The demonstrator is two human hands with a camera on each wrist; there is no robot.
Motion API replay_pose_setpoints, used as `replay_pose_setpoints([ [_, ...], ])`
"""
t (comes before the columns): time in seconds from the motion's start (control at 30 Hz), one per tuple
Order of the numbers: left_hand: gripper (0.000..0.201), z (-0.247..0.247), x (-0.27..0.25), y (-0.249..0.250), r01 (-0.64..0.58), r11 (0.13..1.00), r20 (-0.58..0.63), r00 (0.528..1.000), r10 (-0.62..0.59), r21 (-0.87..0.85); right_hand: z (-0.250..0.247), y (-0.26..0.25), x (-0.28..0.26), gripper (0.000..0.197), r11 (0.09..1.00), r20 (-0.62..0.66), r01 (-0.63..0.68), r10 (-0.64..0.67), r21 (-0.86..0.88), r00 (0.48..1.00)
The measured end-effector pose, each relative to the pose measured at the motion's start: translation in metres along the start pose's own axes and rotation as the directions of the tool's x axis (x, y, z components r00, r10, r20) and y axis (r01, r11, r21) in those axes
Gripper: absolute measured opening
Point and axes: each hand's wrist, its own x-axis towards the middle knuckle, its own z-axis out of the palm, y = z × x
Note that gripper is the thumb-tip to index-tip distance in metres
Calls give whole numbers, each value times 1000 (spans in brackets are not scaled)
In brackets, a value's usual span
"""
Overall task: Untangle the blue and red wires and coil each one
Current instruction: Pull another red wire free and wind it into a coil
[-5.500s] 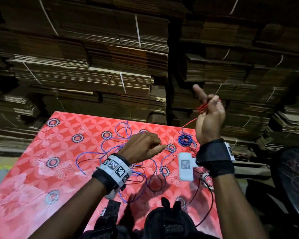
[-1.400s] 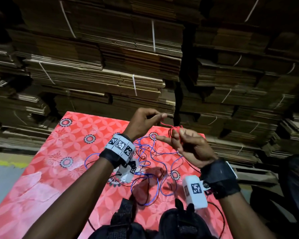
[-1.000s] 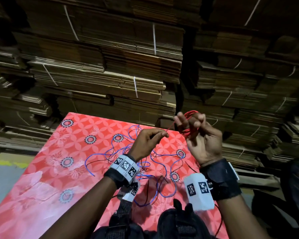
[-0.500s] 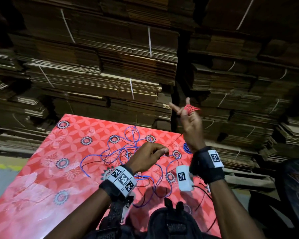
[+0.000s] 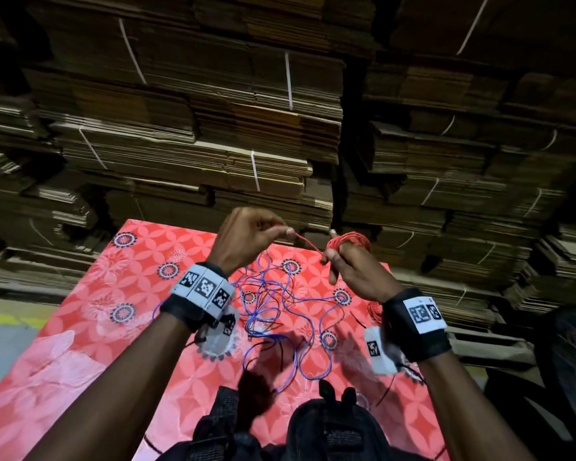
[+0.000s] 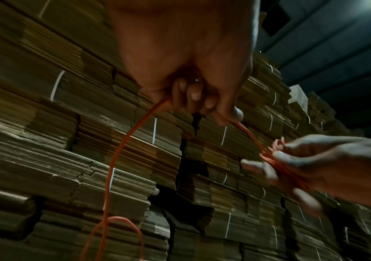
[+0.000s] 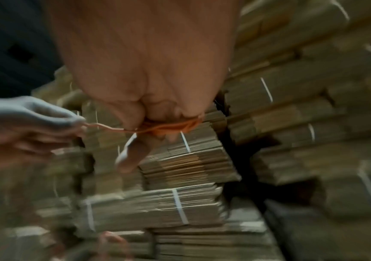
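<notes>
Pinching red wire point(image 5: 308, 242) in left hand point(image 5: 246, 237), right hand point(image 5: 353, 271) fingers wound in its coil, right-wrist view blurred

The left hand point(image 5: 246, 237), low over the patterned red tablecloth point(image 5: 80, 327) half a second ago, now pinches the thin red wire point(image 5: 308, 242) aloft beside the right hand point(image 5: 353, 271), whose finger-wound coil appears lower.

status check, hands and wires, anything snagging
Left hand pinches red wire; right hand holds the red coil round its fingers. Blue wire loose on the table, uncoiled. Thin dark strands lie across it.
</notes>
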Motion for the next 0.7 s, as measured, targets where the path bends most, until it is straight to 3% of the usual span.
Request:
replay_pose_setpoints([
  [0.1, 21, -4, 10, 7, -33, 999, -25, 999, 33, -15, -2, -12, -14, 38, 957, 204, 0, -62, 291, 977],
  [0.17, 19, -4, 14, 10, -32, 998, -44, 999, 30, -49, -5, -18, -23, 41, 874, 288, -34, -123, 485, 950],
  [0.23, 15, -1, 17, 11, 9, 993, -58, 998, -16, -121, -11, -23, -33, 36, 704, 253, -45, -193, 709, 948],
  [0.33, 11, 10, 15, 16, 44, 955, -12, 999, -50, -295, -24, -32, -40, 28, 374, 110, -12, -244, 927, 964],
  [0.43, 13, 25, 7, 23, 53, 914, 33, 998, -44, -402, -29, -38, -37, 18, 119, -14, 40, -212, 992, 977],
  [0.53, 17, 41, -4, 21, 55, 902, 55, 998, -34, -429, -29, -47, -32, 27, -133, -108, 89, -142, 987, 984],
  [0.6, 9, 55, -16, 20, 86, 873, 95, 994, -46, -481, -31, -49, -26, 37, -227, -172, 162, -23, 960, 985],
  [0.7, 19, 77, -34, 20, 119, 856, 152, 987, -48, -503, -33, -51, -19, 36, -332, -244, 293, 181, 897, 953],
])
